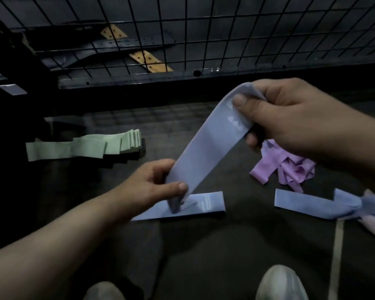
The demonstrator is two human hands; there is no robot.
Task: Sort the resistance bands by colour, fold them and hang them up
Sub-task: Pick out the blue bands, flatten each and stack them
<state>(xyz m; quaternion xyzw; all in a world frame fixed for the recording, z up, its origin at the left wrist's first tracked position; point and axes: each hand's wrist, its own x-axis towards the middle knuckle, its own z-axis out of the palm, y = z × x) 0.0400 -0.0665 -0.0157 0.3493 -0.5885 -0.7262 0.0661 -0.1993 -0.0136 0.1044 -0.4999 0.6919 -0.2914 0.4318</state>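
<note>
A blue resistance band stretches slantwise between my two hands above the dark floor. My right hand pinches its upper end with thumb and fingers. My left hand pinches its lower end. Under it lies a flat folded blue band. More blue bands lie loose at the right. A crumpled heap of purple bands sits below my right hand. A row of folded green bands lies at the left.
A black wire grid panel stands across the back, with dark belts and tan strips behind it. My two shoes show at the bottom edge. A pale strap runs down the floor at the right.
</note>
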